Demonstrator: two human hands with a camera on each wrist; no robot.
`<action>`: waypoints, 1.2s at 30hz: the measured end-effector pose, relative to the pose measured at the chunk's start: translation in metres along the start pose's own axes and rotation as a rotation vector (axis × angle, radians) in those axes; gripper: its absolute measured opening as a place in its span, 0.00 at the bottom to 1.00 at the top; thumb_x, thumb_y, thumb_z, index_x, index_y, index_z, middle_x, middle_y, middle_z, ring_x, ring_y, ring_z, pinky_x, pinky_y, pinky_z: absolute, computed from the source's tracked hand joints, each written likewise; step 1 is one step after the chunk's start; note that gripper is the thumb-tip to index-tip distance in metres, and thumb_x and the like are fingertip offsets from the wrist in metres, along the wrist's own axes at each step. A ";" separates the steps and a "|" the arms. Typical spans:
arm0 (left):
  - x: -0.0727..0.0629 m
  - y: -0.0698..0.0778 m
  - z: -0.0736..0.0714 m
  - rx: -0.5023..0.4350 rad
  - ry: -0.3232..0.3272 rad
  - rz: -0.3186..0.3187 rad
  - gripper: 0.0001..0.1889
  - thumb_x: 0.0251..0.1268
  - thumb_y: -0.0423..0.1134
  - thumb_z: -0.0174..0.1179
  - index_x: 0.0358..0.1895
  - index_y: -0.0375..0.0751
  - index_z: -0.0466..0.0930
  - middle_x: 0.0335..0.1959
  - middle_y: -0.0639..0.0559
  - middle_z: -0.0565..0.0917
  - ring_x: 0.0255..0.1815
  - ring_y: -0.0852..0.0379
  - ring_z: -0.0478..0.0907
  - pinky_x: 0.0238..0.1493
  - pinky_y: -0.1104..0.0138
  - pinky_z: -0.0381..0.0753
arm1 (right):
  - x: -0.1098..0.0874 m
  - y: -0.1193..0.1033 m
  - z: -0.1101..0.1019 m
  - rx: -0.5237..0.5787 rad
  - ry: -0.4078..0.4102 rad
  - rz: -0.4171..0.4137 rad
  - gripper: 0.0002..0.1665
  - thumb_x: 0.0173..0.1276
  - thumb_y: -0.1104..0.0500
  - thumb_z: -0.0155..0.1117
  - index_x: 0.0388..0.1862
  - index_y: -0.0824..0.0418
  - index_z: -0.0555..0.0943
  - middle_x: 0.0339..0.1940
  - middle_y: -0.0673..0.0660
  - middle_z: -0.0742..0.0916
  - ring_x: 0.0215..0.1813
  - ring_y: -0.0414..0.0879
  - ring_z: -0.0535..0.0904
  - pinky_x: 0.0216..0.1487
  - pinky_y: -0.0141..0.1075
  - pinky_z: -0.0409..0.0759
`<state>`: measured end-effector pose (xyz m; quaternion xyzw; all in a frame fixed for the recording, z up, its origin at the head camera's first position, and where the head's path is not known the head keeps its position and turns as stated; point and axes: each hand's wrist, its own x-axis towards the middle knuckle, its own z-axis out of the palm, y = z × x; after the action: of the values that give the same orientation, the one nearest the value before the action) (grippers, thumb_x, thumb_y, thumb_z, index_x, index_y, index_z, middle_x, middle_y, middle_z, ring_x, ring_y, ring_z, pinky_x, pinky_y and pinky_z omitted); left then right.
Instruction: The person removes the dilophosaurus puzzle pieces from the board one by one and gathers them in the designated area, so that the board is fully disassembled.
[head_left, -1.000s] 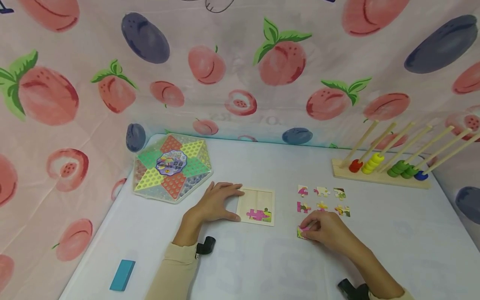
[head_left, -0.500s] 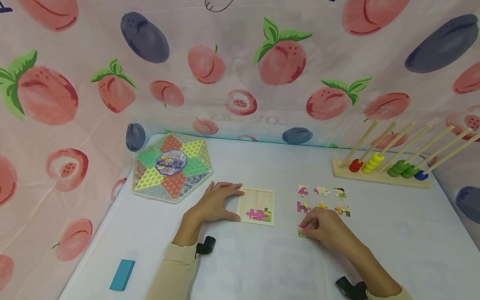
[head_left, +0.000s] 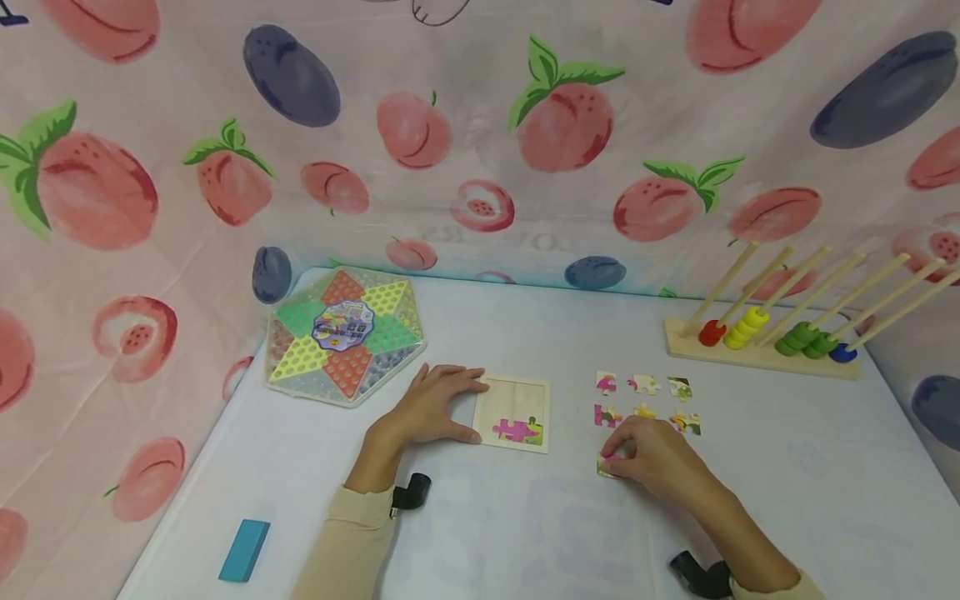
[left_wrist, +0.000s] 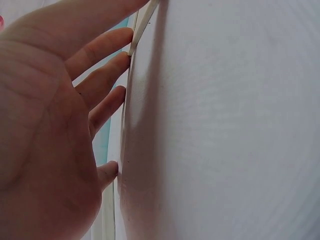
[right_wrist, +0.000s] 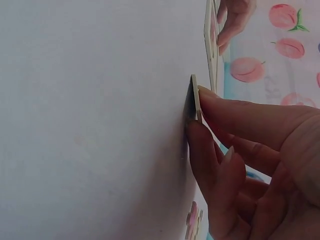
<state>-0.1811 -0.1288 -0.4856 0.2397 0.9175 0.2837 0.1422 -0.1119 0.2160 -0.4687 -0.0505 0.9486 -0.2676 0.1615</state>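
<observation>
My right hand [head_left: 660, 458] pinches a small jigsaw puzzle piece [right_wrist: 195, 97] between thumb and fingertip. Seen from the right wrist, one edge of that piece stands slightly off the white table; in the head view its pink and green face [head_left: 604, 467] is partly covered by my fingers. My left hand [head_left: 431, 406] is spread beside a square wooden puzzle tray [head_left: 491, 400], its thumb and index finger touching the left edge. Joined pink and green pieces [head_left: 517, 429] lie in the tray's lower right corner. From the left wrist, the fingers [left_wrist: 102, 80] look extended.
Several loose puzzle pieces [head_left: 643, 383] lie in two rows beyond my right hand. A bead abacus [head_left: 761, 354] stands at the back right, a hexagonal Chinese checkers board [head_left: 345, 333] at the back left. A blue block [head_left: 244, 551] rests at the front left.
My right hand has shifted very slightly, the pinched piece moving a little to the right with it. The left hand and the tray have stayed put.
</observation>
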 end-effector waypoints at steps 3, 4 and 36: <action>0.000 0.000 0.000 0.004 0.001 0.002 0.39 0.46 0.54 0.80 0.67 0.52 0.79 0.78 0.57 0.70 0.81 0.48 0.61 0.83 0.36 0.39 | 0.001 -0.001 0.000 -0.020 -0.002 -0.002 0.06 0.56 0.56 0.81 0.31 0.50 0.89 0.37 0.48 0.88 0.34 0.42 0.73 0.31 0.31 0.68; 0.000 0.000 0.000 0.005 0.001 0.003 0.39 0.46 0.54 0.80 0.67 0.52 0.79 0.78 0.57 0.70 0.81 0.48 0.61 0.83 0.36 0.39 | 0.001 -0.001 -0.001 -0.023 -0.004 -0.005 0.06 0.56 0.56 0.81 0.31 0.50 0.89 0.37 0.48 0.88 0.35 0.42 0.73 0.31 0.31 0.68; 0.000 0.000 0.001 0.011 0.013 0.012 0.39 0.46 0.54 0.80 0.66 0.53 0.80 0.77 0.57 0.71 0.80 0.47 0.62 0.82 0.33 0.40 | 0.023 -0.053 -0.015 -0.107 -0.036 -0.131 0.21 0.56 0.50 0.81 0.46 0.51 0.86 0.43 0.51 0.86 0.38 0.42 0.76 0.35 0.33 0.77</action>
<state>-0.1810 -0.1282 -0.4869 0.2442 0.9185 0.2812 0.1332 -0.1377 0.1742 -0.4350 -0.1261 0.9531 -0.2254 0.1578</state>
